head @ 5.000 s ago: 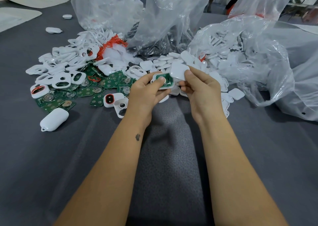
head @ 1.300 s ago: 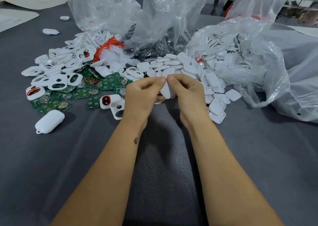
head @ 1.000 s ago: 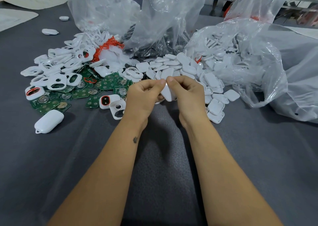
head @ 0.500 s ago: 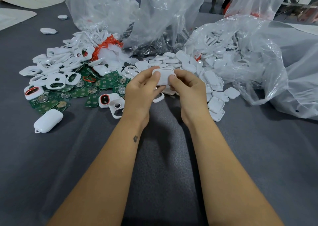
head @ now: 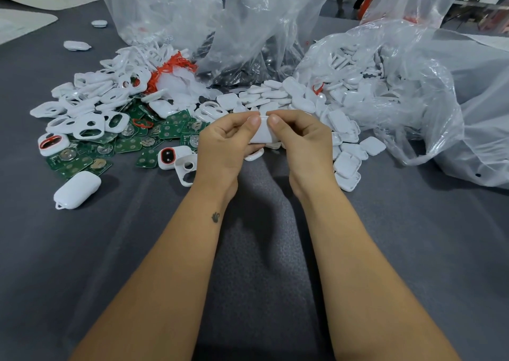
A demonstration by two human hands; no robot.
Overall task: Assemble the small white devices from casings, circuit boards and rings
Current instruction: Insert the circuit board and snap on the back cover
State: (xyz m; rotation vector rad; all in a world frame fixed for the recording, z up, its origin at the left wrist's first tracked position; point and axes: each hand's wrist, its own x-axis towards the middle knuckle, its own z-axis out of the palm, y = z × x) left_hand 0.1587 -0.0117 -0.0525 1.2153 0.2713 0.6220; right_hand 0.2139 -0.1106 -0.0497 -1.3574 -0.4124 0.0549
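Grey cloth covers the surface (head: pixel 413 250), and heaps of parts are spread along its far side in front of three clear plastic bags (head: pixel 275 30). A small white device (head: pixel 263 133) is held just above the cloth, in front of the heaps, between the two hands: the left hand (head: pixel 224 143) and the right hand (head: pixel 304 143) are brought together on it, fingers curled round its ends, and both thumbs are pressed on its upper edge, tips nearly touching. The step in hand is judged to be the closing of the two casing halves; whether the seam is fully shut cannot be told, since it is hidden by the fingers. For the next move, even pressure along the edge is probably called for, then the setting down of the finished piece and the picking up of a fresh casing. One closed device (head: pixel 77 188) is counted at the near left, and two more small white pieces (head: pixel 77 45) lie well apart at the far left. Green circuit boards (head: pixel 129 144) are counted at roughly twenty, open-windowed casings (head: pixel 89 125) at several dozen, and flat casing backs (head: pixel 347 165) too many to count. Orange rings (head: pixel 170 67) are bunched in one tangle; two casings (head: pixel 168 157) with rings fitted are seen.
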